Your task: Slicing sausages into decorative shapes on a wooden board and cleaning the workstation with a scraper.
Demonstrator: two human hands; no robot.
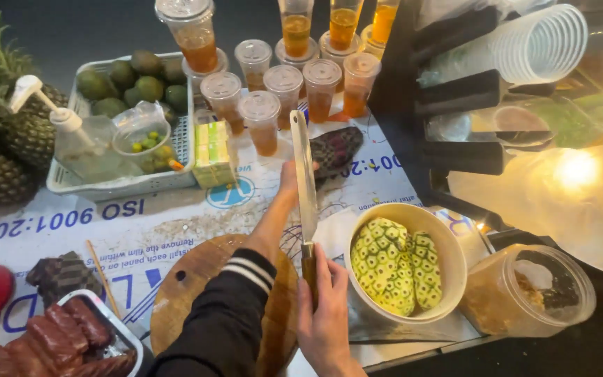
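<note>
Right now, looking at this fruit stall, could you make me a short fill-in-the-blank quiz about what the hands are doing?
1. The right hand grips the wooden handle of a long ____.
2. The left hand touches the blade near its ____.
3. The peeled pineapple sits inside a cream ____.
4. Under the left sleeve lies a round wooden ____.

Missing words: knife; tip; bowl; cutting board

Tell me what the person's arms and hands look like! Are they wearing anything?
The left arm wears a dark jacket sleeve with a ribbed cuff striped in white. The left hand and right hand are bare, with no gloves.
</note>
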